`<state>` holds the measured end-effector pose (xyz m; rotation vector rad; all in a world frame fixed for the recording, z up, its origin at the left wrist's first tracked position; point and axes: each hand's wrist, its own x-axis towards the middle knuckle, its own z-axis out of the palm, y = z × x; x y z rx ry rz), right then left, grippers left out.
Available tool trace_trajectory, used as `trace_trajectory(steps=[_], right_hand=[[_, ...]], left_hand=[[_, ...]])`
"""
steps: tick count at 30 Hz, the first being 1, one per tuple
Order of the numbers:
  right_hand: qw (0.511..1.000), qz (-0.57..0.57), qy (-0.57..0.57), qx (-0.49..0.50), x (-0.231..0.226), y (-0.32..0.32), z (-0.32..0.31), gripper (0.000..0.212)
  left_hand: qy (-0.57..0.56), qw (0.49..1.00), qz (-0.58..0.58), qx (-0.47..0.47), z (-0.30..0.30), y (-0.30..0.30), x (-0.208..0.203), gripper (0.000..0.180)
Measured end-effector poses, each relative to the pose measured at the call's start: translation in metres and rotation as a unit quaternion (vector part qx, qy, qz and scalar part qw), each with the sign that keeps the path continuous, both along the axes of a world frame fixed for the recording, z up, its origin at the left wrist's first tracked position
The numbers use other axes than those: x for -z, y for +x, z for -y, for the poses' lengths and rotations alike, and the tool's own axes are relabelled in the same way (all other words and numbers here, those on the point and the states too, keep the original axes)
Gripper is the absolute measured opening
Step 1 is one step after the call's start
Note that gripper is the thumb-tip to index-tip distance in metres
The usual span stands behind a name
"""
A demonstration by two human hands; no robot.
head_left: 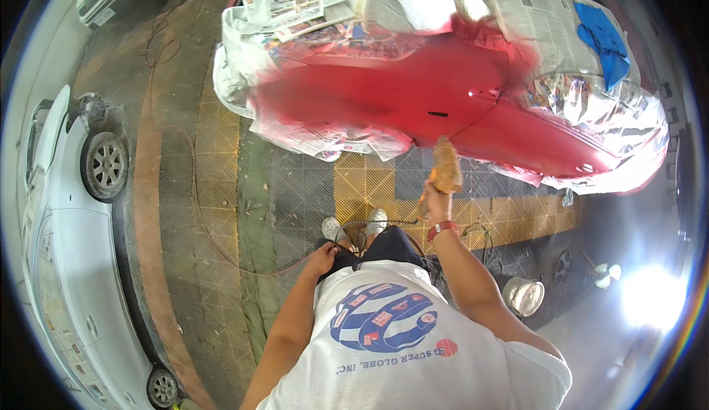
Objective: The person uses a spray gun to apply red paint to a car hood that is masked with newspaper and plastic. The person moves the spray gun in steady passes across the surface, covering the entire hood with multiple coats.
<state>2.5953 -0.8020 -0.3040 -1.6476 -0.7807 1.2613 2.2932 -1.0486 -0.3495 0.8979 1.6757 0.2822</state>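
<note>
The car (354,89) is partly wrapped up, with a shiny red side. The gun (446,171), dull yellow, is held with its tip toward the red. A thin hose (255,272) bends off left.

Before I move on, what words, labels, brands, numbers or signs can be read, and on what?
Shirt: legible lettering with a blue-and-red print, not copied out here.
Newspapers: headlines and columns, mostly too small to read.
Plate, upper left: too blurred.
White car: window marks too small.
Red panel: none seen.
</note>
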Motion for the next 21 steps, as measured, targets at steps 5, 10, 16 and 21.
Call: trace_trajectory(steps=[5, 10, 16, 21], right_hand=[[0.940, 0.170, 0.156, -0.252, 0.047, -0.142, 0.015, 0.037], [0.901, 0.274, 0.055, -0.331, 0.045, -0.265, 0.018, 0.048], [0.910, -0.038, 0.008, -0.412, -0.029, -0.349, 0.000, 0.039], [0.938, -0.012, 0.106, -0.330, -0.012, -0.284, -0.027, 0.024]], left_hand=[[0.027, 0.983, 0.055, -0.171, 0.065, -0.051, 0.014, 0.030], [0.011, 0.962, 0.084, -0.259, 0.116, -0.086, 0.026, 0.031], [0.017, 0.944, 0.084, -0.319, 0.159, -0.082, 0.013, 0.027], [0.025, 0.971, 0.054, -0.231, 0.114, -0.079, 0.019, 0.029]])
